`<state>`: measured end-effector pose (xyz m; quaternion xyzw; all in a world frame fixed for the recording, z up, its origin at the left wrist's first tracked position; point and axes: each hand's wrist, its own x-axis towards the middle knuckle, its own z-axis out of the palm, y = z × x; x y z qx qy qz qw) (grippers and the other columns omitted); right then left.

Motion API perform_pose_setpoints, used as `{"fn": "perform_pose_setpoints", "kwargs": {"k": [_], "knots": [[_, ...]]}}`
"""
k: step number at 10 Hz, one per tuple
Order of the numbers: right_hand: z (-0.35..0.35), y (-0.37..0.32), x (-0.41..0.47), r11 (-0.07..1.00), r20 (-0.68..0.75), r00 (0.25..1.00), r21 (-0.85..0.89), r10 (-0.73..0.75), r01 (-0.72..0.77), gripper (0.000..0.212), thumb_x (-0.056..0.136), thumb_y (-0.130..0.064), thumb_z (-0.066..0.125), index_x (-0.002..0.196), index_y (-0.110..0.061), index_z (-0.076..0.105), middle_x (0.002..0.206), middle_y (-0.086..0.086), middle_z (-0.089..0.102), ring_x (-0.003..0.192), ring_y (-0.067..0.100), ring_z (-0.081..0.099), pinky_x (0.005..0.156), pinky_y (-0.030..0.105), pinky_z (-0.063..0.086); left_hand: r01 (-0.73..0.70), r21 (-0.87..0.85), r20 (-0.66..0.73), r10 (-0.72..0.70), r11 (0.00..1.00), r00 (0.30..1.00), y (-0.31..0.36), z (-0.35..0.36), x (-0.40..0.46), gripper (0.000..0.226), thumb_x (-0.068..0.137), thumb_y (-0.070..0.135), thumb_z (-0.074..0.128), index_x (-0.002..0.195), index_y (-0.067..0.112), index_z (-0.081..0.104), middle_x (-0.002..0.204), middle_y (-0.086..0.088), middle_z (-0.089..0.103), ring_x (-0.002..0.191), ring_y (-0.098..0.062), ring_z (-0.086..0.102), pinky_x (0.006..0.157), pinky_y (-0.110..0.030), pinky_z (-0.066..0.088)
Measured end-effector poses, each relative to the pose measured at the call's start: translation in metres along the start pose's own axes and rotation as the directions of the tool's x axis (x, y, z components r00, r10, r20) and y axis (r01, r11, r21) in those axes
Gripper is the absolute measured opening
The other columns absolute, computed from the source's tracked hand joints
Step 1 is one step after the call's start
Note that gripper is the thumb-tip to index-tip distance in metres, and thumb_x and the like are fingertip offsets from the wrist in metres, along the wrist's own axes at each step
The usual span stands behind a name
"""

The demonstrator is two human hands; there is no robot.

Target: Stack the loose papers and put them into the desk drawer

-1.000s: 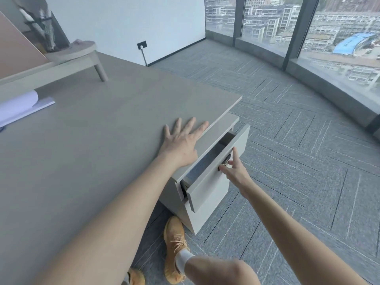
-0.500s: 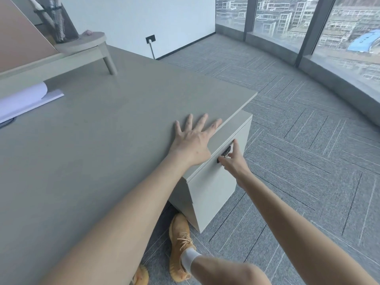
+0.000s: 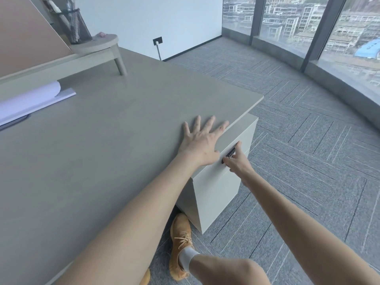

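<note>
My left hand lies flat with fingers spread on the grey desk top, near its right edge. My right hand presses against the front of the top desk drawer of a pale cabinet, fingers beside a small dark keypad lock. The drawer sits flush and closed. White papers, partly curled, lie at the far left of the desk, an arm's length from both hands.
A raised shelf at the back holds a black mesh pen holder. A brown panel stands back left. My orange shoe rests on the grey carpet under the desk. Large windows line the right side. A wall socket sits low.
The drawer was open a second ago; my right hand has pushed it fully closed. My left hand stayed flat on the desk. The view shifted slightly.
</note>
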<state>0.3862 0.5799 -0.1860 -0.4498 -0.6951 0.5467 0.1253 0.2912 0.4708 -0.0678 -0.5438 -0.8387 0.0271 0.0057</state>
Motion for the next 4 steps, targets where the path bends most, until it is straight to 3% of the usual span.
{"fn": "perform_pose_setpoints", "kwargs": {"k": [1, 2, 3, 4], "knots": [[-0.005, -0.012, -0.008, 0.994, -0.038, 0.999, -0.107, -0.024, 0.02, 0.057, 0.085, -0.018, 0.064, 0.133, -0.013, 0.032, 0.099, 0.011, 0.065, 0.094, 0.032, 0.06, 0.06, 0.032, 0.042, 0.001, -0.061, -0.012, -0.002, 0.998, 1.0, -0.001, -0.001, -0.004, 0.083, 0.09, 0.041, 0.054, 0.158, 0.042, 0.007, 0.17, 0.0, 0.005, 0.155, -0.038, 0.0, 0.119, -0.064, 0.004], [-0.013, -0.022, -0.014, 0.977, -0.064, 0.995, -0.203, -0.079, 0.064, 0.028, 0.088, -0.012, 0.062, 0.107, -0.011, 0.042, 0.083, 0.0, 0.059, 0.093, 0.03, 0.056, 0.052, 0.022, 0.032, 0.014, -0.19, -0.033, -0.021, 0.982, 0.999, -0.005, -0.002, -0.006, 0.074, 0.091, 0.038, 0.053, 0.157, 0.035, 0.021, 0.169, 0.001, 0.015, 0.155, -0.031, 0.006, 0.123, -0.057, 0.005], [-0.021, -0.037, -0.032, 0.968, -0.056, 0.993, -0.234, -0.105, 0.089, 0.034, 0.089, -0.01, 0.059, 0.123, -0.01, 0.054, 0.085, 0.001, 0.06, 0.094, 0.028, 0.056, 0.054, 0.024, 0.033, 0.047, -0.356, -0.007, -0.053, 0.933, 0.999, -0.008, -0.011, -0.02, 0.067, 0.093, 0.034, 0.056, 0.155, 0.026, 0.032, 0.167, -0.001, 0.023, 0.155, -0.026, 0.012, 0.124, -0.049, 0.007], [-0.027, -0.05, -0.051, 0.972, -0.059, 0.987, -0.188, -0.152, 0.138, 0.057, 0.091, -0.015, 0.06, 0.147, -0.011, 0.046, 0.12, 0.016, 0.063, 0.113, 0.029, 0.057, 0.077, 0.028, 0.04, 0.029, -0.52, -0.055, -0.067, 0.853, 0.996, -0.009, -0.022, -0.045, 0.059, 0.095, 0.025, 0.057, 0.151, 0.018, 0.04, 0.16, -0.005, 0.039, 0.151, -0.026, 0.027, 0.12, -0.034, 0.02]]}}
